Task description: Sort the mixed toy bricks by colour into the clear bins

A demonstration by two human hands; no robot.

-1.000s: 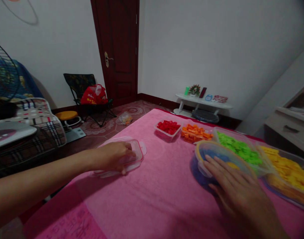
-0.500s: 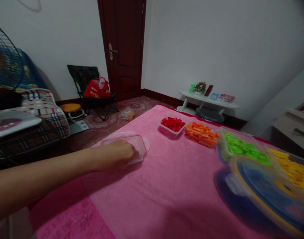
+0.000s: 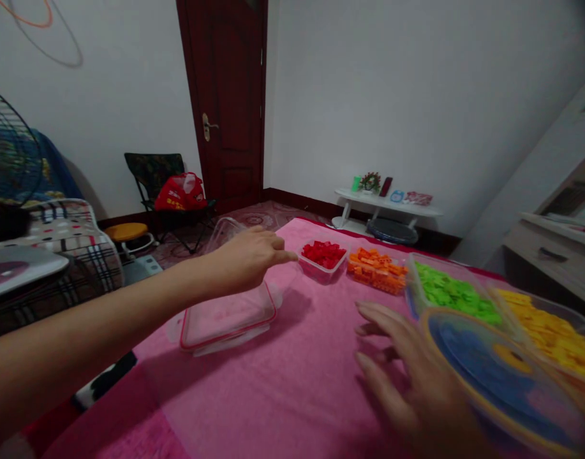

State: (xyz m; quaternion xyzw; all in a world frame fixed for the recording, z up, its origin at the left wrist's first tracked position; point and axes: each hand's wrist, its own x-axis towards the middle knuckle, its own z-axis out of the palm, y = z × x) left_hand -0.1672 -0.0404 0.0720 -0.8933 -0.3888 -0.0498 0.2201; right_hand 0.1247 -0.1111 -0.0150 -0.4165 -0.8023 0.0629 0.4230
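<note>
My left hand [image 3: 251, 258] is raised at the table's left side, its fingers closed on a clear plastic container [image 3: 224, 233] that is tilted and partly hidden behind it. Beneath it lies a clear lid [image 3: 228, 317] with a red seal and side flaps. My right hand [image 3: 414, 376] hovers over the pink cloth [image 3: 292, 376], fingers apart and slightly curled, holding nothing. Close to its right is a round tub with a blue lid [image 3: 483, 354] and yellow rim.
Along the table's far side stand clear boxes of red pieces [image 3: 325, 254], orange bricks [image 3: 377, 268], green pieces [image 3: 457, 293] and yellow pieces [image 3: 550, 328]. Beyond are a low white shelf [image 3: 388, 201], a folding chair [image 3: 153, 169] with a red bag [image 3: 181, 191], and a fan [image 3: 9, 150].
My left hand has risen from the lid, lifting the clear container to a tilt. My right hand has come into view at the lower right. The view has shifted slightly.
</note>
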